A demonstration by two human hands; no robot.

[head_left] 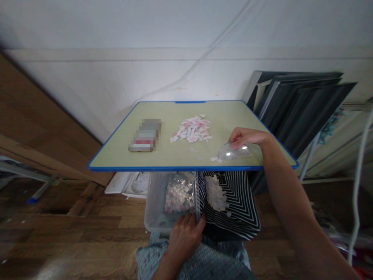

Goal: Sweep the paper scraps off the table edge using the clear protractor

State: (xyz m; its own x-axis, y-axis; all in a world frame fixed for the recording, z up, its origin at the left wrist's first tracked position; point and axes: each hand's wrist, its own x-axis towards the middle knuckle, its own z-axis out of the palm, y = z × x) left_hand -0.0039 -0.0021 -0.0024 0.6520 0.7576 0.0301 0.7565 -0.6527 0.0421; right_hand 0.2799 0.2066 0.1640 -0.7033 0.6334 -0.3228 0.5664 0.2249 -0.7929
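Note:
At the right side of the folding table (pixel 163 159), my right hand (pixel 243 137) grips a clear half-round protractor (pixel 237 151) by its upper part, tilted with its lower edge at the tabletop. Several small white paper scraps (pixel 216 159) lie by the protractor's left end. Farther back on the table is a pile of white and pink paper pieces (pixel 194 129). Below the table edge my left hand (pixel 186 233) is closed over the near rim of a clear plastic bin (pixel 155 217), thumb towards the striped box beside it. A clear bag of pieces (pixel 179 194) lies in the bin.
A black-and-white striped fabric box (pixel 240 198) holds a heap of pale pieces (pixel 216 193). A blurred-out phone-like object (pixel 145 135) lies on the table's left. Dark panels (pixel 300 105) lean against the wall at right. A white cable (pixel 359 179) hangs at far right.

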